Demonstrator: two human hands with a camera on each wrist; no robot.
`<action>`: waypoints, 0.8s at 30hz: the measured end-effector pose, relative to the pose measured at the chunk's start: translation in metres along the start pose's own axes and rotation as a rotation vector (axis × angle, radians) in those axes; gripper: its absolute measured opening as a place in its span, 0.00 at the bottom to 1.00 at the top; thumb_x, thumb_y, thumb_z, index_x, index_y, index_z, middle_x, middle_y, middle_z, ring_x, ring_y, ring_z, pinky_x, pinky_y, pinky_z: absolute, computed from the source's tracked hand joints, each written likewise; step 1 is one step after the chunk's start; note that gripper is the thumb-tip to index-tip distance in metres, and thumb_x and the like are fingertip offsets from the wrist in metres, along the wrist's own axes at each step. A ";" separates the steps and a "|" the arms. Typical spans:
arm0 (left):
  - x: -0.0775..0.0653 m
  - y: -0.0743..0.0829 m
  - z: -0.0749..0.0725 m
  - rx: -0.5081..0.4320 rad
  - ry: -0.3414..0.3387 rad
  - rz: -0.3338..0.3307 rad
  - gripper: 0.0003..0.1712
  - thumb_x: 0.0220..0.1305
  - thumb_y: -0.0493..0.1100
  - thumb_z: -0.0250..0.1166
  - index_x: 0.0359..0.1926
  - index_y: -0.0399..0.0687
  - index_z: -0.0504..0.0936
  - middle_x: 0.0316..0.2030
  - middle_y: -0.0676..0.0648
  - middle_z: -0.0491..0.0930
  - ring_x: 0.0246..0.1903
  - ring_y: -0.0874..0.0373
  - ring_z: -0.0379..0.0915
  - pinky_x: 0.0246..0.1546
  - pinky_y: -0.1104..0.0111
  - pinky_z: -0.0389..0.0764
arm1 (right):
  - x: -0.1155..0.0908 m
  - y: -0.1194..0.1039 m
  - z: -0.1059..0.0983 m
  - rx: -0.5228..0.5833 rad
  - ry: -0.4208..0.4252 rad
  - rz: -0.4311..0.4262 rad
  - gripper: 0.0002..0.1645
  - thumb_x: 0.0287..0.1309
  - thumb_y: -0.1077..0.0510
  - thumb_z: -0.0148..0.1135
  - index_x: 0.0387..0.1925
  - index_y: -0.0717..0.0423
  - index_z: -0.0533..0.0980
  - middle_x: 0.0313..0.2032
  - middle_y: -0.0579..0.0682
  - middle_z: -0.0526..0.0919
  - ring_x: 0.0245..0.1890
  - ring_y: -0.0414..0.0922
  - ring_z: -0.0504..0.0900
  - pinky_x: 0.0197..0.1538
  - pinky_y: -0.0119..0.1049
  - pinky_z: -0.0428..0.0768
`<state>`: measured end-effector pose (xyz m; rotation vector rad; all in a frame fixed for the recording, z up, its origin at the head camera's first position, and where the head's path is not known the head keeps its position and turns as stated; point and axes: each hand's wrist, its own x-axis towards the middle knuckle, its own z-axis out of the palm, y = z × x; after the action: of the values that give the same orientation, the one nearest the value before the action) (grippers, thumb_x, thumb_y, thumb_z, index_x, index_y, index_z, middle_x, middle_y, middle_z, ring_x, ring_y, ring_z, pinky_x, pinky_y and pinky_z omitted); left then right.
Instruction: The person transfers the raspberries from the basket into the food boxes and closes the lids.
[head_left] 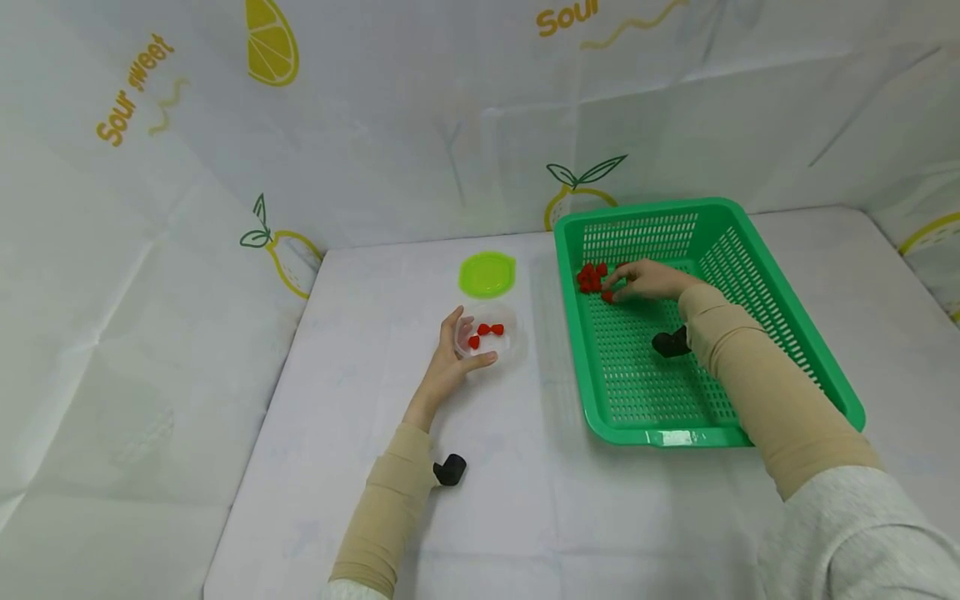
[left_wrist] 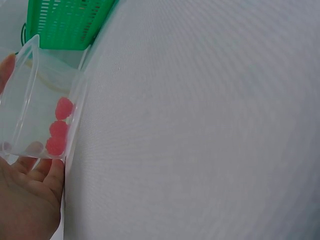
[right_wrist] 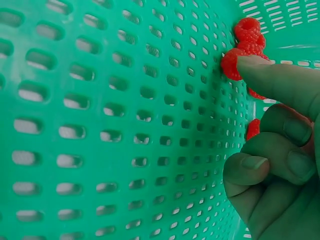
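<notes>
My left hand [head_left: 448,367] holds a round clear plastic container [head_left: 512,342] on the table, fingers on its far left side and thumb along its near side. Three red raspberries [left_wrist: 59,129] lie inside it. Over in the green basket [head_left: 592,392], my right hand [head_left: 651,281] is at the back left corner among several raspberries [head_left: 589,273]. Its thumb and fingertips are at one raspberry [right_wrist: 231,64], with the thumb tip overlapping it in the right wrist view. The other fingers are curled in.
A bright green lid [head_left: 487,275] lies on the white table [head_left: 360,350] just behind the container. Perforated walls rise round the basket on the right. White cloth printed with lemons [head_left: 420,150] hangs behind the table and on its left. Black wrist cameras [head_left: 450,470] jut from both wrists.
</notes>
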<state>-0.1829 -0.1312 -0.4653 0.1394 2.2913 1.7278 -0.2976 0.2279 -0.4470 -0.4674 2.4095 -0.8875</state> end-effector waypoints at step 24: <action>0.010 -0.019 0.001 0.003 0.035 0.004 0.54 0.53 0.45 0.69 0.71 0.63 0.42 0.69 0.52 0.56 0.71 0.56 0.48 0.72 0.53 0.49 | 0.002 0.000 0.002 -0.052 -0.014 -0.002 0.26 0.62 0.54 0.57 0.58 0.62 0.70 0.62 0.68 0.64 0.60 0.66 0.64 0.57 0.60 0.68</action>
<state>-0.1903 -0.1334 -0.4850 0.1159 2.3200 1.7419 -0.2984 0.2255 -0.4487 -0.4940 2.4249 -0.8210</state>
